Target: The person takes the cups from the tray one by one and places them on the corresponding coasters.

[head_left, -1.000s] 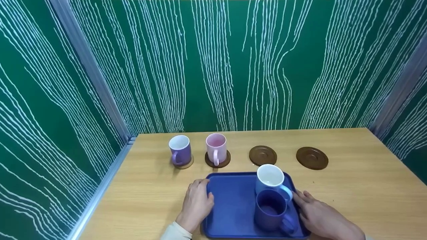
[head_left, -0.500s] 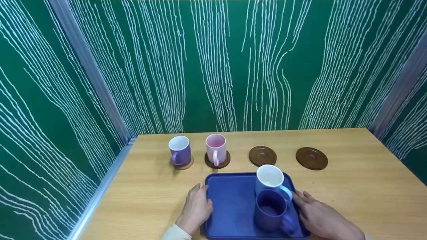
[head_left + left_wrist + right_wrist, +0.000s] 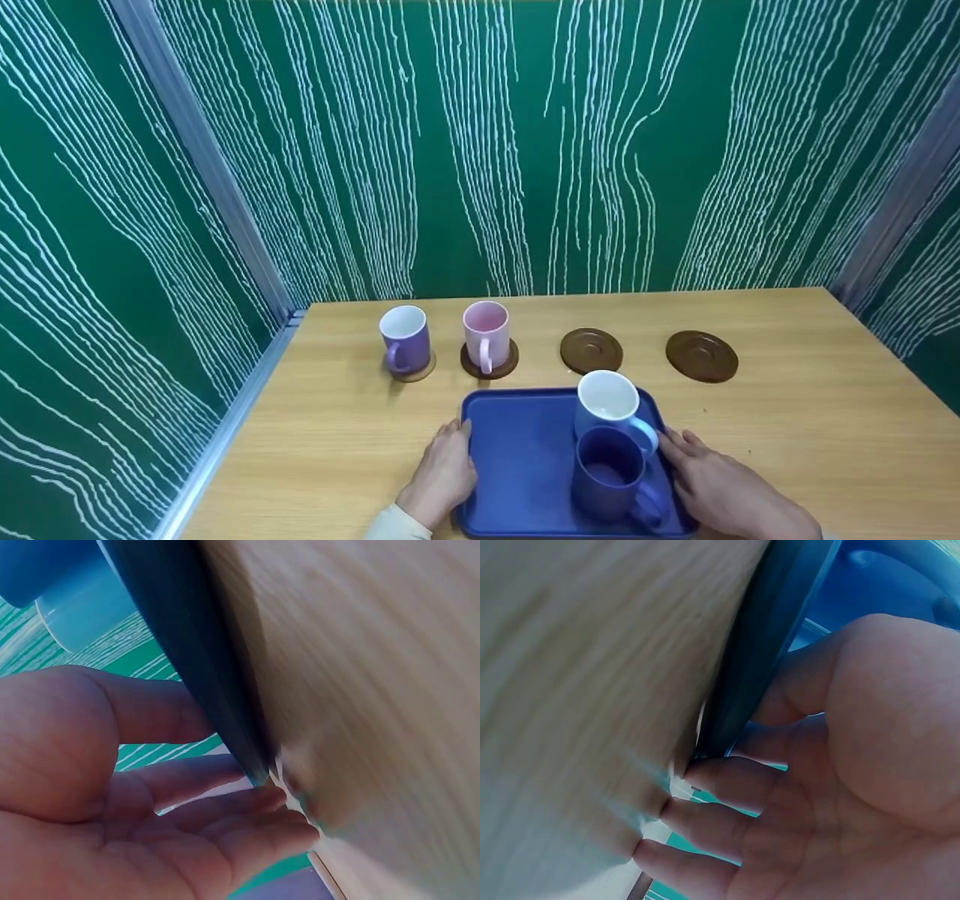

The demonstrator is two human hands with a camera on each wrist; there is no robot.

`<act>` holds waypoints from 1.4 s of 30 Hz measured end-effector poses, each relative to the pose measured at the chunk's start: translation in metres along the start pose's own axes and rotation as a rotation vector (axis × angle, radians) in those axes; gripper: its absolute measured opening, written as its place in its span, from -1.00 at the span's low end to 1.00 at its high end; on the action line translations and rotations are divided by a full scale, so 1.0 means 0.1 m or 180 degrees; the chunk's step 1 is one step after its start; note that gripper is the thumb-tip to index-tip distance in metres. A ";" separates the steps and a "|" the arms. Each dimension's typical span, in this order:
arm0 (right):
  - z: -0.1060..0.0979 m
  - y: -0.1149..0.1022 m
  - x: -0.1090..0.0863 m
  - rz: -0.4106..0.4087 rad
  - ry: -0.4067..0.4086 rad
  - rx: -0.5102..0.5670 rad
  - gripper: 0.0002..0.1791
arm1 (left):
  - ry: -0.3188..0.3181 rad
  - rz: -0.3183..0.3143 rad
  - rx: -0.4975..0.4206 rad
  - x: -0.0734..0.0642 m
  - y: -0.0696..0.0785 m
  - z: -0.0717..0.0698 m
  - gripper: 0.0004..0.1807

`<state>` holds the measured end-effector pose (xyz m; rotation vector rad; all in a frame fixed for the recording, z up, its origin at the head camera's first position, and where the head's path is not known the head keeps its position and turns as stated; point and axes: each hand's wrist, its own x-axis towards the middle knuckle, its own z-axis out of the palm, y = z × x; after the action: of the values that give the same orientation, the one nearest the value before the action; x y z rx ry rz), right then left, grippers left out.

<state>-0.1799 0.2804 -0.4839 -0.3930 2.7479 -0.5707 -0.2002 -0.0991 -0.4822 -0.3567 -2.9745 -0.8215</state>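
Observation:
A dark blue rectangular tray (image 3: 517, 457) lies on the wooden table. On its right half stand a light blue mug (image 3: 607, 401) with a white inside and, nearer me, a dark blue mug (image 3: 607, 491). My left hand (image 3: 441, 474) is at the tray's left edge; its thumb and fingers touch the side, fairly straight, in the left wrist view. At the right edge is my right hand (image 3: 720, 480). The right wrist view shows the thumb against the tray wall (image 3: 757, 645), with the other extended fingers (image 3: 705, 832) reaching down to the table.
Behind the tray, a purple mug (image 3: 409, 345) stands on a light coaster (image 3: 420, 373) and a pink mug (image 3: 486, 337) on a brown coaster (image 3: 508, 364). Two brown coasters (image 3: 591, 349) lie bare to their right. A green, white-lined wall (image 3: 480, 150) stands behind the table.
My left hand has slid slightly toward me along the tray's left edge, and its thumb has drawn back from over the tray. The right hand, tray and mugs look almost unmoved.

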 end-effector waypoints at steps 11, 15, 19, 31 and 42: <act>-0.01 0.00 -0.04 -0.0061 -0.0015 -0.0054 0.20 | -0.0241 -0.0193 0.0001 0.02 0.04 0.01 -0.34; -0.02 0.01 -0.02 0.0018 0.0001 0.0007 -0.08 | -0.0278 -0.0203 0.0009 0.03 0.05 0.00 -0.35; -0.03 0.01 -0.01 -0.0026 0.0082 -0.0029 -0.25 | -0.0283 -0.0168 0.0077 0.04 0.05 -0.01 -0.34; -0.04 0.01 0.02 0.0035 0.0058 -0.0068 -0.34 | -0.0342 -0.0264 -0.0046 0.04 0.03 -0.02 -0.33; -0.13 0.02 0.00 0.0077 0.0027 0.0010 -0.30 | -0.0270 -0.0152 -0.0013 0.03 0.02 0.00 -0.32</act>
<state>-0.1843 0.2865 -0.4736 -0.3568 2.7558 -0.5718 -0.2023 -0.0971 -0.4808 -0.3302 -3.0714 -0.8377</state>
